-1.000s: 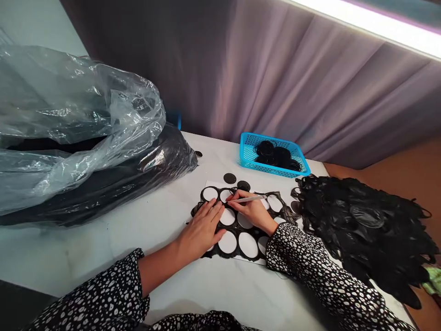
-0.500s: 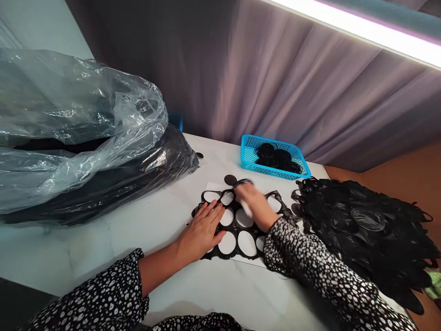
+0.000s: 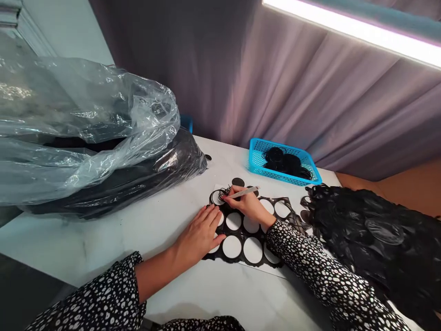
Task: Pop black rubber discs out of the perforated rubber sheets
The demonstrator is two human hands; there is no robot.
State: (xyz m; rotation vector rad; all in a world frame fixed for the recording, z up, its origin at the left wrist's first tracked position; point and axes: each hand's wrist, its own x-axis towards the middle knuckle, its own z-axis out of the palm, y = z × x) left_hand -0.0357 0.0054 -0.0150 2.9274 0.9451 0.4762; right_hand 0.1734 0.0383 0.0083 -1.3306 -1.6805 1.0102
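Observation:
A black sheet with rows of round holes (image 3: 241, 232) lies on white paper (image 3: 253, 250), which shows through the holes. My left hand (image 3: 201, 230) is flat on the sheet's left part, fingers stretched out. Over the sheet's top row, my right hand (image 3: 243, 200) is closed round a slim pale pen-like tool (image 3: 245, 192); its exact kind I cannot make out. Thin black rings (image 3: 223, 191) bunch at those fingertips, around the top left hole. Just beyond lies a dark disc (image 3: 237, 182); another is partly behind my right hand.
A blue mesh basket (image 3: 257, 169) with black rings stands at the back. A heap of black cut sheets (image 3: 372, 239) covers the right side. Clear plastic (image 3: 148, 115) over black material bulges at the left. A lit tube lamp (image 3: 344, 30) hangs above.
My right hand has moved left along the top row to the top left hole, and black rings now gather at its fingertips. My left hand stays on the sheet. The view has shifted slightly.

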